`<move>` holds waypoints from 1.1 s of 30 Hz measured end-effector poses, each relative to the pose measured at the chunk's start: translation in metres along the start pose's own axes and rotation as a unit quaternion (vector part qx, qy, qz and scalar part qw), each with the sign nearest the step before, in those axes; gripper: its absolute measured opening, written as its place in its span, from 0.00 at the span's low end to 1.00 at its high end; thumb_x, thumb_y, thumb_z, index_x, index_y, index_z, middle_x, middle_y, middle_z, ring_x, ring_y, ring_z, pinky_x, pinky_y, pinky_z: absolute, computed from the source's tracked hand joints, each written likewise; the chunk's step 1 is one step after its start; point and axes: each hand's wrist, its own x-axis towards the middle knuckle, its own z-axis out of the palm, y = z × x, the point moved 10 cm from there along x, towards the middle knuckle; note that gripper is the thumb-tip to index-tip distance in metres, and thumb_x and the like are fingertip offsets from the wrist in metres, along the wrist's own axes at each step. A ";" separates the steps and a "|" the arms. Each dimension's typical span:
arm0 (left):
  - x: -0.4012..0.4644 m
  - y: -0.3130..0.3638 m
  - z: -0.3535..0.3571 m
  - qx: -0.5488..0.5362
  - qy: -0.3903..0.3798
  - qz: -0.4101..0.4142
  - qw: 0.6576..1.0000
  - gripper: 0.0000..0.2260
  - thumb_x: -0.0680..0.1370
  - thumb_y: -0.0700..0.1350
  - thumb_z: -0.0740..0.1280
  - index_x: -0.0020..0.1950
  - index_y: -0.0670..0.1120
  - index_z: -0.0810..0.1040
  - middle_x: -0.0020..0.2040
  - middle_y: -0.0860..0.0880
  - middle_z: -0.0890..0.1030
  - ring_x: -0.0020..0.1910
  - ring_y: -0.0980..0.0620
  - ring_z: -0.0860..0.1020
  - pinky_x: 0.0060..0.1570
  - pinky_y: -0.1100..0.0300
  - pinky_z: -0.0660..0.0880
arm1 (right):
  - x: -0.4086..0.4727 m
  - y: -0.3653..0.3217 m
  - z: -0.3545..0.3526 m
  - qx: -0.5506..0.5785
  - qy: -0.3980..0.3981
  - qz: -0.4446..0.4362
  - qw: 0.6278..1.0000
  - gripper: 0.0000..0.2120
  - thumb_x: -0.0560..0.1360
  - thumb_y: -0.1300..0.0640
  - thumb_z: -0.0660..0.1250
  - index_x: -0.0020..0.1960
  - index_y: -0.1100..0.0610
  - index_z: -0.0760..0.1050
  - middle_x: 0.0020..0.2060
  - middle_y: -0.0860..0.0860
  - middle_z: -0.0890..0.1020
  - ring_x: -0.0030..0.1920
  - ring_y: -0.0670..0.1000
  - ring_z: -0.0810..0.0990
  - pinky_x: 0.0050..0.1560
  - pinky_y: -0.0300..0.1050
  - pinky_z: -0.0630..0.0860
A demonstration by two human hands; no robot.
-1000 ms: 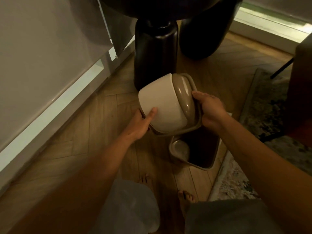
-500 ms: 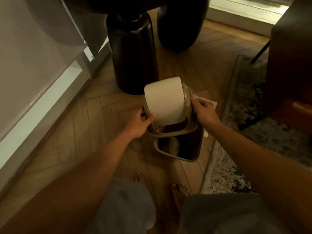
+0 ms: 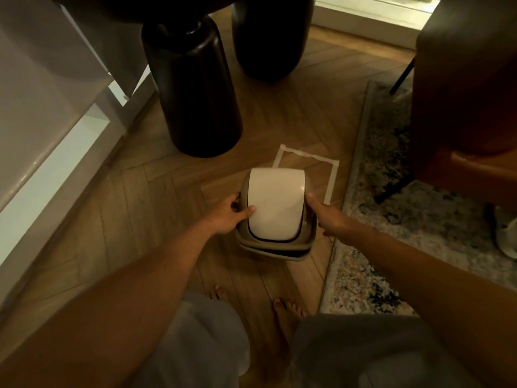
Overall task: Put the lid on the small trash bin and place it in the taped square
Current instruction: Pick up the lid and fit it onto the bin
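1. Head view, centre of frame: my left hand [image 3: 229, 217] and right hand [image 3: 326, 217] clamp the sides of the cream swing-flap plastic lid [image 3: 275, 203], which sits on the small taupe trash bin [image 3: 272, 247].
2. A dark gap shows at the near rim; I judge the lid unseated. Press evenly.
3. The white taped square [image 3: 306, 156] lies just above; the bin overlaps its lower edge. Slide the bin upward, square to the tape.
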 end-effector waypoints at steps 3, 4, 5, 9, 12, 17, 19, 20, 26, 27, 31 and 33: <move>0.005 0.000 0.005 0.018 -0.018 -0.006 1.000 0.55 0.59 0.74 0.72 0.80 0.52 0.62 0.74 0.48 0.72 0.68 0.46 0.74 0.64 0.44 0.75 | -0.006 0.024 0.003 -0.007 -0.062 0.040 0.997 0.59 0.61 0.15 0.51 0.82 0.50 0.60 0.79 0.54 0.67 0.71 0.64 0.73 0.64 0.57 0.72; 0.007 0.002 0.007 0.024 -0.024 -0.006 0.999 0.53 0.60 0.72 0.72 0.80 0.52 0.61 0.74 0.49 0.71 0.67 0.47 0.75 0.62 0.46 0.77 | -0.008 0.029 0.003 -0.011 -0.079 0.043 0.996 0.56 0.64 0.17 0.51 0.82 0.50 0.60 0.79 0.54 0.68 0.70 0.63 0.75 0.62 0.57 0.73; 0.008 0.004 0.007 0.029 -0.031 -0.004 0.999 0.52 0.62 0.70 0.73 0.81 0.52 0.60 0.73 0.49 0.71 0.65 0.48 0.75 0.58 0.50 0.78 | -0.009 0.031 0.004 -0.013 -0.090 0.041 0.995 0.53 0.67 0.18 0.51 0.82 0.50 0.61 0.78 0.54 0.68 0.68 0.63 0.76 0.61 0.56 0.74; 0.010 0.006 0.008 0.003 -0.050 -0.006 0.999 0.49 0.62 0.62 0.78 0.79 0.52 0.61 0.68 0.53 0.73 0.58 0.54 0.76 0.42 0.60 0.80 | -0.013 0.034 0.006 -0.006 -0.089 0.018 0.996 0.52 0.67 0.20 0.56 0.81 0.51 0.62 0.75 0.54 0.72 0.62 0.59 0.80 0.60 0.56 0.76; 0.009 0.006 0.011 0.011 -0.058 -0.007 0.998 0.49 0.62 0.59 0.79 0.79 0.51 0.62 0.65 0.55 0.73 0.54 0.58 0.75 0.40 0.62 0.81 | -0.014 0.033 0.006 -0.010 -0.064 -0.004 0.998 0.47 0.69 0.24 0.65 0.78 0.53 0.67 0.64 0.51 0.80 0.55 0.53 0.84 0.57 0.55 0.81; 0.010 0.007 0.014 0.038 -0.067 0.002 0.997 0.51 0.62 0.59 0.79 0.80 0.51 0.61 0.73 0.51 0.71 0.60 0.52 0.73 0.43 0.60 0.82 | -0.014 0.039 0.005 0.007 -0.057 -0.007 0.998 0.42 0.71 0.32 0.72 0.76 0.53 0.68 0.63 0.51 0.81 0.54 0.53 0.85 0.58 0.58 0.82; 0.011 0.006 0.013 0.052 -0.081 0.004 0.995 0.49 0.63 0.59 0.78 0.80 0.52 0.61 0.76 0.49 0.69 0.62 0.50 0.74 0.51 0.53 0.82 | -0.016 0.039 0.007 0.008 -0.071 -0.002 0.997 0.43 0.70 0.32 0.73 0.77 0.53 0.68 0.66 0.52 0.79 0.55 0.55 0.84 0.59 0.59 0.82; 0.012 0.004 0.013 0.057 -0.087 0.004 0.995 0.47 0.65 0.57 0.78 0.80 0.53 0.61 0.76 0.48 0.68 0.64 0.48 0.75 0.54 0.50 0.82 | -0.018 0.040 0.010 0.007 -0.079 0.002 0.997 0.44 0.69 0.31 0.74 0.77 0.54 0.68 0.67 0.53 0.79 0.56 0.55 0.84 0.59 0.59 0.81; 0.014 -0.002 0.014 0.043 -0.081 0.004 0.996 0.39 0.73 0.49 0.77 0.80 0.51 0.61 0.78 0.48 0.66 0.64 0.48 0.74 0.44 0.60 0.81 | -0.021 0.043 0.021 0.003 -0.079 0.003 0.997 0.40 0.71 0.35 0.74 0.75 0.56 0.69 0.63 0.55 0.81 0.55 0.55 0.85 0.59 0.57 0.82; 0.014 -0.002 0.015 0.036 -0.077 0.005 0.996 0.39 0.74 0.49 0.77 0.80 0.51 0.62 0.78 0.48 0.67 0.62 0.49 0.75 0.41 0.62 0.81 | -0.020 0.042 0.020 0.000 -0.069 -0.002 0.998 0.38 0.72 0.36 0.74 0.73 0.56 0.70 0.60 0.55 0.82 0.54 0.55 0.85 0.58 0.58 0.82; 0.017 -0.001 0.018 0.033 -0.076 0.016 0.996 0.37 0.74 0.49 0.76 0.80 0.51 0.63 0.77 0.48 0.68 0.60 0.51 0.74 0.40 0.64 0.80 | -0.021 0.040 0.016 -0.023 -0.062 -0.029 0.997 0.34 0.72 0.32 0.72 0.68 0.53 0.73 0.54 0.50 0.83 0.51 0.52 0.86 0.53 0.55 0.84; 0.017 -0.001 0.019 0.027 -0.078 0.018 0.996 0.36 0.75 0.49 0.75 0.79 0.51 0.64 0.77 0.49 0.68 0.61 0.51 0.74 0.45 0.61 0.80 | -0.021 0.041 0.016 -0.038 -0.064 -0.038 0.997 0.30 0.71 0.31 0.71 0.63 0.51 0.74 0.54 0.49 0.84 0.50 0.50 0.86 0.49 0.50 0.84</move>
